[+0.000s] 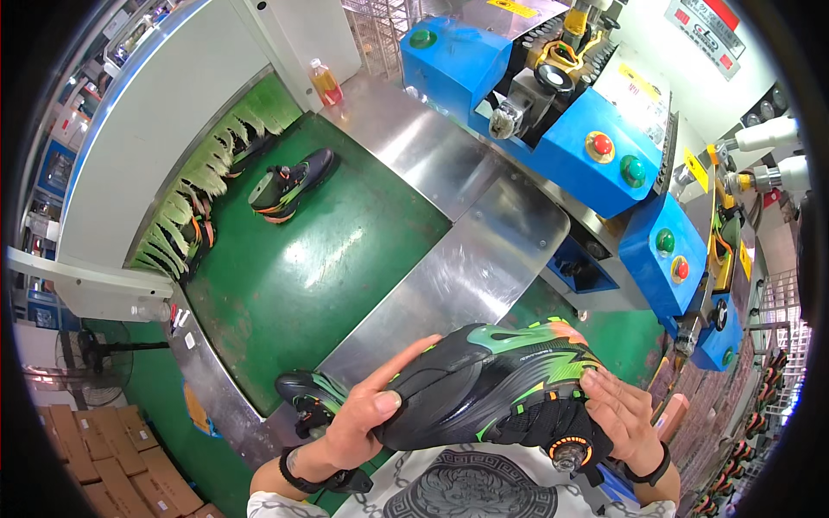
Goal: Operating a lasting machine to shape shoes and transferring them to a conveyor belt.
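Remotely, I find the shoe [492, 380] at five o'clock, left hand [358, 421] gripping its nine-o'clock end, right hand [623, 416] its three-o'clock end (thumb hidden); a slackened left grip could, I judge, knock it against the second shoe [304, 387] at seven.

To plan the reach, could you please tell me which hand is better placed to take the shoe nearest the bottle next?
Probably the left hand: it is nearer that shoe, while the right hand is farther across. Both hold another shoe, so freeing comes first.
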The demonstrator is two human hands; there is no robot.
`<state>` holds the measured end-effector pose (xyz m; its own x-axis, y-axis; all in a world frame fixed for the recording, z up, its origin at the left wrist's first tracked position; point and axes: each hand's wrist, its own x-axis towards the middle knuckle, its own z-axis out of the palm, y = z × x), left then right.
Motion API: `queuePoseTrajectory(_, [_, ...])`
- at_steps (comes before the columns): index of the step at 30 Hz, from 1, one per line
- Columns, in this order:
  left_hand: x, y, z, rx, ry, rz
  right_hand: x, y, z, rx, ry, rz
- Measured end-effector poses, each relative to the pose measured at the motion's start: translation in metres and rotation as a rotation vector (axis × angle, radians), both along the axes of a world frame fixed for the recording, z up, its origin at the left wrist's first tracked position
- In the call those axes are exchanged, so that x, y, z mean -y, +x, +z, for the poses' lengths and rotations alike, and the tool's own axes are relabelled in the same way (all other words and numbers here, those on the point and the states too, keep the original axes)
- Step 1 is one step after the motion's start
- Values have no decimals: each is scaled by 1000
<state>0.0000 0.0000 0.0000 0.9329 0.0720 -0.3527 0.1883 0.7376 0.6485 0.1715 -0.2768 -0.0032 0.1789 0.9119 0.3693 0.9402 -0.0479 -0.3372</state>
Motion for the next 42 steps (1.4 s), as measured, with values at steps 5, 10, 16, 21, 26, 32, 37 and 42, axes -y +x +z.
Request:
queuePoseTrajectory(5, [8,6,-1,-40,28,25,3,6,9,15,-39,-5])
queuePoseTrajectory(10, [15,9,-1,13,45,61,10,12,11,35,-42,9])
queuePoseTrajectory(16, [28,16,-8,18,191,102,15,19,4,91,-71,-35])
queuePoseTrajectory(21, [47,23,-64,261,309,271,39,21,-20,-190,59,-115])
queuePoseTrajectory(26, [84,80,-125,355,401,213,45,17,-35,-671,189,-282])
queuePoseTrajectory(32, [169,186,-81,255,-229,-113,137,75,-44,-1088,261,-158])
queuePoseTrajectory(37, [314,286,-53,296,424,-228,288,139,-45,-1264,156,-634])
queuePoseTrajectory(42, [413,421,-12,88,548,-360,413,161,-36,-1626,986,-867])
